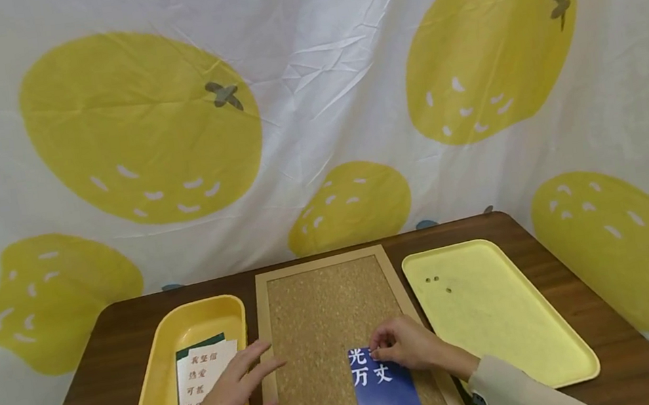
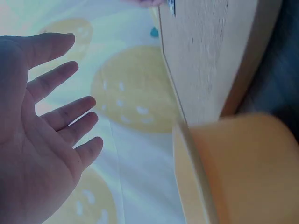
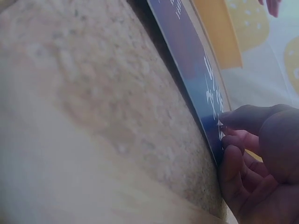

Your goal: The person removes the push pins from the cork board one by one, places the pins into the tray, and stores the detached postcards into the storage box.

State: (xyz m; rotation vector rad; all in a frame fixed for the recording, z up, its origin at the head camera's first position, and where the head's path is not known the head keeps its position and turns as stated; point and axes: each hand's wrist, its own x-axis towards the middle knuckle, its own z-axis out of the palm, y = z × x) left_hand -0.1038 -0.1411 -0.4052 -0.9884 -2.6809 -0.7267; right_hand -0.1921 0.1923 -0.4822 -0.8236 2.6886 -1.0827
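A blue card with white Chinese characters [image 1: 387, 396] lies on the cork board [image 1: 315, 320], in its lower right part. At the card's top right corner my right hand [image 1: 404, 342] pinches a small thumbtack [image 3: 223, 127] between thumb and forefinger, its point end against the card. My fingers mostly hide the tack. Spread over the board's left frame and the yellow bin's right side, my left hand [image 1: 236, 395] holds nothing. In the left wrist view its palm [image 2: 37, 144] shows with the fingers extended and apart.
Left of the board, a deep yellow bin [image 1: 161, 347] holds a white card with red-brown characters [image 1: 202, 376] and a dark green card [image 1: 213, 341]. To the right, a pale yellow tray [image 1: 499, 316] carries three small tacks [image 1: 436, 279]. A lemon-print curtain [image 1: 323, 100] hangs behind the table.
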